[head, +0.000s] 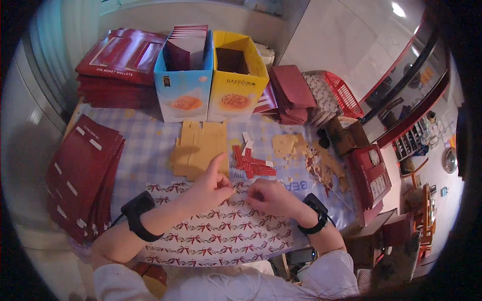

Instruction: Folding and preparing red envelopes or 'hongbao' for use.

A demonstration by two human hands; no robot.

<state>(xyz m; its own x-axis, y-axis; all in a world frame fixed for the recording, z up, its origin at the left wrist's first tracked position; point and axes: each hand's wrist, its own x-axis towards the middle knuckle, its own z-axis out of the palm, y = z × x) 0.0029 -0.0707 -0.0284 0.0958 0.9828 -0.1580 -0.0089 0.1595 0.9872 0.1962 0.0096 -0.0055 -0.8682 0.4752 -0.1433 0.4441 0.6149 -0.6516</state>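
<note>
White paper sheets printed with red bows and green sprigs (218, 237) lie before me at the table's near edge. Over their upper part is my left hand (215, 188), its index finger raised and its thumb and other fingers bent together; a small bit may be at the fingertips. My right hand (269, 197) is curled just right of it, not touching it, and whether it holds anything cannot be told. Beyond my left hand lie tan paper pieces (207, 146). Small red printed strips (254, 165) lie in a loose heap just beyond my right hand.
Dark red printed folders (83, 169) are stacked left, more (116, 75) at back left. A blue box (184, 90) holds cards beside a yellow box (239, 94). Dark pink packets (292, 88), a red basket (344, 98) and tan paper scraps (320, 161) are at right.
</note>
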